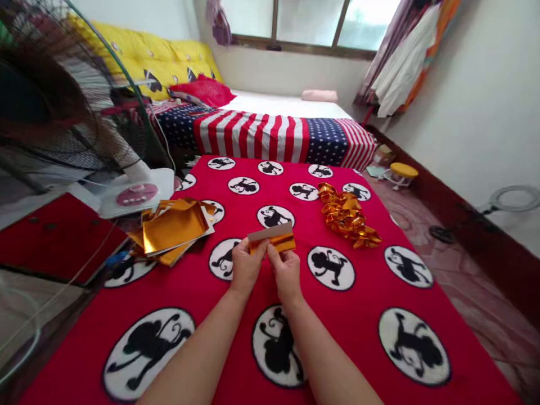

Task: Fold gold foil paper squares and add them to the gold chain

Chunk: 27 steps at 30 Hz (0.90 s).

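Between both hands is a folded sheet of gold foil paper (283, 242), its pale back showing along the top edge. My left hand (247, 261) pinches its left part, thumb on the gold face. On the right part, my right hand (286, 269) pinches it the same way, the two thumbs close together. The fingers behind the paper are partly hidden. To the left lies a loose stack of gold foil sheets (172, 229), some with white edges. A row of folded gold foil pieces (346, 216) rests on the right side of the red cloth.
The red cloth (291, 304) with monkey prints covers the surface before me. An electric fan (137, 194) stands at the left. Behind is a bed with a flag-patterned cover (261, 135); a yellow stool (403, 171) is on the floor at the right.
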Tool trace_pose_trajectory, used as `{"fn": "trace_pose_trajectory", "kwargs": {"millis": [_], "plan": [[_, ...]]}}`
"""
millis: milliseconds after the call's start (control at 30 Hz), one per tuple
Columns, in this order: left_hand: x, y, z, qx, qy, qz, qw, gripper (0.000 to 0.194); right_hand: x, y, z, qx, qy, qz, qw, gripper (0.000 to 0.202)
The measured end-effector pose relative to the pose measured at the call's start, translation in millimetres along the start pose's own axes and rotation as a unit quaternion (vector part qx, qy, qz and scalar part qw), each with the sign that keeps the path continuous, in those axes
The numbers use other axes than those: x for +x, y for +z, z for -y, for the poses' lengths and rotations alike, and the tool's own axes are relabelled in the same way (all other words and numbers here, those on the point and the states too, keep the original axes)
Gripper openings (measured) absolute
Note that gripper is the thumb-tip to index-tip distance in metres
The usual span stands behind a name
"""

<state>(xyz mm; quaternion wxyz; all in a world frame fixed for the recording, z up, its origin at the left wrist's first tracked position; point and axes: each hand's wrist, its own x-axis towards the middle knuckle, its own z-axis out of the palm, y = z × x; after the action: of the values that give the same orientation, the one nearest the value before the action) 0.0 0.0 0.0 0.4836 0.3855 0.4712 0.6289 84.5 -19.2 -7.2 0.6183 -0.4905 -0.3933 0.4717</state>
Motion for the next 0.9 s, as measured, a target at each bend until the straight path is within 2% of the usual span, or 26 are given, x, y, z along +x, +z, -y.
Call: {"fn": "trace_pose_trajectory", "kwargs": {"millis": [167, 267, 333, 400, 500, 600, 733, 833, 900], "plan": [[2.8, 0.4, 2.7, -0.008, -0.009, 0.012, 1.0, 0.031, 2.3, -5.0, -3.1, 0.011, 0.013, -0.025, 1.0, 0.042], [9.5, -7.4, 3.8, -0.048, -0.016, -0.027, 0.998, 0.034, 11.1, -18.7, 3.3, 0.047, 0.003, -0.064, 0.997, 0.04], [14.2, -13.7, 3.9, -0.072, -0.005, -0.065, 0.995, 0.035, 18.3, -30.6, 7.5, 0.083, 0.003, -0.128, 0.988, 0.037], [17.0, -17.9, 3.9, -0.074, 0.007, -0.074, 0.994, 0.035, 23.1, -39.5, 9.4, 0.108, -0.005, -0.155, 0.982, 0.037], [15.7, -17.9, 3.8, -0.042, -0.005, -0.034, 0.999, 0.034, 22.2, -40.3, 8.9, 0.101, -0.003, -0.08, 0.992, 0.035], [11.1, -13.9, 3.6, 0.005, -0.021, 0.031, 0.999, 0.035, 15.5, -29.5, 8.7, 0.054, -0.009, -0.002, 0.998, 0.033], [7.1, -11.7, 3.4, 0.055, -0.009, 0.101, 0.993, 0.032, 10.0, -18.0, 9.7, 0.028, -0.005, -0.006, 1.0, 0.027], [6.7, -13.0, 3.8, 0.122, 0.019, 0.088, 0.988, 0.028, 9.5, -16.8, 8.8, 0.064, 0.004, -0.03, 0.997, 0.023], [8.0, -14.9, 4.4, 0.17, 0.038, 0.062, 0.983, 0.038, 9.7, -17.9, 7.7, 0.077, 0.001, -0.041, 0.996, 0.023]]}}
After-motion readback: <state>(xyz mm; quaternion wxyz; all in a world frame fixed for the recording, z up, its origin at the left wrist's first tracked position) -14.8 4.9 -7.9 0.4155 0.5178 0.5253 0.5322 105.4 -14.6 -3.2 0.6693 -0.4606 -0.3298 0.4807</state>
